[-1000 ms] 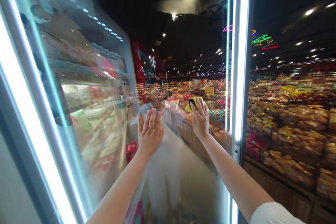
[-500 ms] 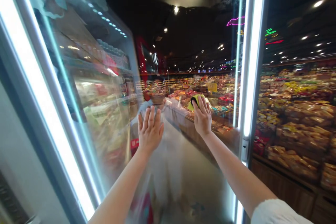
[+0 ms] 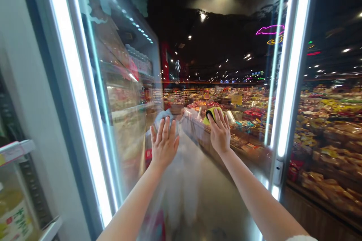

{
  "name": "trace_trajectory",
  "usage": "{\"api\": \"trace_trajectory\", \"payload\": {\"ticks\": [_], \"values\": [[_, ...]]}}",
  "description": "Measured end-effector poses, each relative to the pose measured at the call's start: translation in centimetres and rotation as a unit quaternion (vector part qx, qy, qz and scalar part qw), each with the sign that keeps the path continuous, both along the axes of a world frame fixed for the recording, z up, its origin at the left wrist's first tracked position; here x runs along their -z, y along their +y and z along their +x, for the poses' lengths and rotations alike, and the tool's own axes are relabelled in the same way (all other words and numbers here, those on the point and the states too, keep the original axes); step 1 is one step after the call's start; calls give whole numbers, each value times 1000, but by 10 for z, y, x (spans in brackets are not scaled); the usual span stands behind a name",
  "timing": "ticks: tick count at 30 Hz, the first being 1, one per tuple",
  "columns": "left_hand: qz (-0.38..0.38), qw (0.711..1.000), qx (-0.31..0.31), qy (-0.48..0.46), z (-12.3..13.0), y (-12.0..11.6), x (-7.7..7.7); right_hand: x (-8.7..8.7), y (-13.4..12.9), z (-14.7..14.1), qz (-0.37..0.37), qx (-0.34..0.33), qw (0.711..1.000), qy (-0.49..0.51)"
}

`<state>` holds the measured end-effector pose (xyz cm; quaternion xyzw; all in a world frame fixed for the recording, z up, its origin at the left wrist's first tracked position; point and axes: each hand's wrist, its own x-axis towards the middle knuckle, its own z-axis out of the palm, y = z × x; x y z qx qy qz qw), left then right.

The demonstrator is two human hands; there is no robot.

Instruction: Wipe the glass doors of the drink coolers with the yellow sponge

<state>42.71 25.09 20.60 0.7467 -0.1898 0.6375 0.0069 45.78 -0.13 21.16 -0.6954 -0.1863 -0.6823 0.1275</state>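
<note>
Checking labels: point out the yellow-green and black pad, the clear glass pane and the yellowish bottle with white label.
Yellow-green and black pad point(image 3: 210, 113), head view: left part, clear of the fingers.
Clear glass pane point(image 3: 229, 51), head view: bare upper part.
Yellowish bottle point(image 3: 15, 211), head view: white label.

Cloth point(image 3: 210, 114) yellow-green and black; light strips point(image 3: 294, 62) white.
</note>
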Motion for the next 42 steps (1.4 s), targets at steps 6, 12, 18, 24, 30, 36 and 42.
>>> {"api": "trace_trajectory", "payload": {"ticks": [6, 12, 18, 24, 30, 36, 42], "values": [[-2, 1000, -21, -13, -2, 14, 0, -12, 79, -12, -76, -5, 997, 19], [-15, 999, -27, -10, -5, 34, 6, 33, 45, -17, -159, -14, 987, 13], [-22, 999, -37, -3, -8, 58, 3, -25, 72, -4, -12, -7, 1000, 6], [-26, 999, -28, 5, -9, 71, 2, -10, 121, -18, -132, -34, 990, 39], [-23, 999, -31, 8, -14, 86, 7, 22, 76, -23, -145, -37, 988, 34], [-28, 998, -53, -12, -13, 95, 5, -38, 125, -11, -58, -27, 998, 14], [-31, 998, -58, -4, -17, 104, 7, 2, 152, -29, -213, -40, 976, -6]]}}
